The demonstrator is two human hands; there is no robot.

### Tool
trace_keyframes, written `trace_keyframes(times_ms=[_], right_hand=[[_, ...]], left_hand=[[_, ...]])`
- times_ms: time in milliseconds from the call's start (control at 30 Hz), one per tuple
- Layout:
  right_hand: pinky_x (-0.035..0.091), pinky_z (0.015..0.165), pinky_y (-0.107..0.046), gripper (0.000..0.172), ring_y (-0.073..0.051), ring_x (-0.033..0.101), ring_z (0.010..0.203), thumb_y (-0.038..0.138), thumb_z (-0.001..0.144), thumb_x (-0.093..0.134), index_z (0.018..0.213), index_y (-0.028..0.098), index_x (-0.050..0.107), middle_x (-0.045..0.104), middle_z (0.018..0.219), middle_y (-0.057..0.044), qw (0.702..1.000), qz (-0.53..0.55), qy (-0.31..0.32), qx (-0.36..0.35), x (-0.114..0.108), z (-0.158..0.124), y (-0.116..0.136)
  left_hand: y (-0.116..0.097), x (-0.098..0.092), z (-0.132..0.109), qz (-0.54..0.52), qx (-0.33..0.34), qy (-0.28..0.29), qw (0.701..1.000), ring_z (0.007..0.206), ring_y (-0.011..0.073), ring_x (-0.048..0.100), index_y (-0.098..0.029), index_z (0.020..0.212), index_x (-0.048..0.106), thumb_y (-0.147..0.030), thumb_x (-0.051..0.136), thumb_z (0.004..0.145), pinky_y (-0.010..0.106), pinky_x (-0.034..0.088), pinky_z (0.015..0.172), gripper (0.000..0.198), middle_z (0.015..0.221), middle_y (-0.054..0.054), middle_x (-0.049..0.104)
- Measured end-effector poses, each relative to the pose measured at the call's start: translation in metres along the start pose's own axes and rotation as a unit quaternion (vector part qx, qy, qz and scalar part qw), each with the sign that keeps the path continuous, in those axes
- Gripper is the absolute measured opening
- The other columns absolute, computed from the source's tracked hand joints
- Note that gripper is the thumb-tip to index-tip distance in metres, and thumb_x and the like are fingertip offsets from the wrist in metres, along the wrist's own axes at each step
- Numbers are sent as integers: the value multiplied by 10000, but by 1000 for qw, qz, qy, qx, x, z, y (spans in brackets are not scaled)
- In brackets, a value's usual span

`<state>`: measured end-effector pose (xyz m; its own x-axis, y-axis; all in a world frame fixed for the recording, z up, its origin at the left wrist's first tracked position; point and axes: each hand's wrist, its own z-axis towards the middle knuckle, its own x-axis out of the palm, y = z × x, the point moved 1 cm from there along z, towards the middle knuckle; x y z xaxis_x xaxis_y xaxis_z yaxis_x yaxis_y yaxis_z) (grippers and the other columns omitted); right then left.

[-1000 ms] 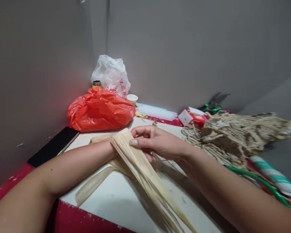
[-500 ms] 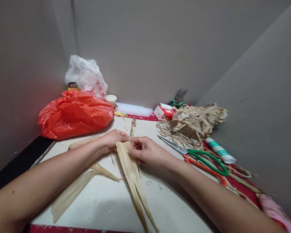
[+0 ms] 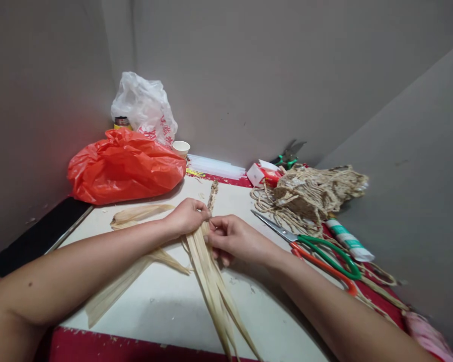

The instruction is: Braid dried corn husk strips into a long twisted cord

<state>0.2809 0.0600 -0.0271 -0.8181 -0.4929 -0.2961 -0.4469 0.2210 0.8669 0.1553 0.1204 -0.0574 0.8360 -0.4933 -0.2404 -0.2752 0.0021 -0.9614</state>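
My left hand (image 3: 191, 216) is closed over the upper end of a pale, dry corn husk (image 3: 207, 279), whose split tails hang toward the board's front edge. My right hand (image 3: 228, 236) pinches the same husk from its right side, thumb against the strip. Just beyond both hands a narrow braided strip (image 3: 213, 196) points away from me; where it meets the husk is covered by my fingers. Under and beside my left forearm lie loose husks (image 3: 136, 213), one of them long and flat (image 3: 115, 286).
A white board (image 3: 166, 306) covers the red table. Scissors (image 3: 305, 246) with green and orange handles lie right, near a heap of twisted cord (image 3: 317, 191) and a green-white roll (image 3: 349, 241). Behind are a red plastic bag (image 3: 126, 168), a paper cup (image 3: 181, 147) and translucent sticks (image 3: 217, 167).
The view has shifted slightly. My left hand now lies over the husk's top end, closer to my right hand. The husk's tails hang more spread apart.
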Motion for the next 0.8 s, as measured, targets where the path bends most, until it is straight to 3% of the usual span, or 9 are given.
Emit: trace_keyframes(times_ms=[167, 367, 533, 700, 800], right_hand=[[329, 349, -146, 235, -48, 485, 341, 320, 752, 570, 636, 155, 449, 597, 523, 19, 1000, -8, 21, 0, -7, -3, 0], [338, 343, -152, 243, -54, 484, 342, 369, 746, 594, 711, 140, 522, 611, 549, 11, 996, 29, 88, -11, -14, -8, 3], [340, 361, -160, 207, -59, 478, 347, 312, 724, 590, 642, 149, 491, 542, 492, 37, 999, 14, -11, -28, -5, -6, 4], [329, 398, -180, 141, -68, 447, 388, 222, 738, 519, 615, 153, 507, 478, 456, 49, 986, -57, -121, -102, 0, -2, -1], [313, 390, -178, 139, -63, 431, 380, 197, 721, 509, 589, 160, 485, 467, 445, 53, 983, -66, -138, -101, -1, -2, -1]], left_hand=[[-2, 1, -1, 32, 38, -8, 999, 497, 76, 402, -140, 602, 550, -285, 519, 714, 197, 316, 488, 186, 527, -32, 509], [4, -1, 1, -9, -23, 37, 999, 370, 58, 333, -155, 626, 525, -333, 516, 731, 198, 232, 388, 207, 479, -34, 493], [-2, 1, -2, -12, 3, 1, 1000, 460, 68, 392, -141, 603, 534, -254, 505, 718, 191, 311, 466, 164, 519, -28, 515], [-3, 2, -2, -14, 23, -49, 998, 525, 85, 387, -143, 585, 522, -258, 522, 688, 203, 317, 517, 155, 526, -46, 471], [-1, 2, 1, -12, 34, -66, 997, 544, 92, 387, -147, 591, 521, -286, 522, 694, 211, 321, 552, 173, 522, -53, 445]])
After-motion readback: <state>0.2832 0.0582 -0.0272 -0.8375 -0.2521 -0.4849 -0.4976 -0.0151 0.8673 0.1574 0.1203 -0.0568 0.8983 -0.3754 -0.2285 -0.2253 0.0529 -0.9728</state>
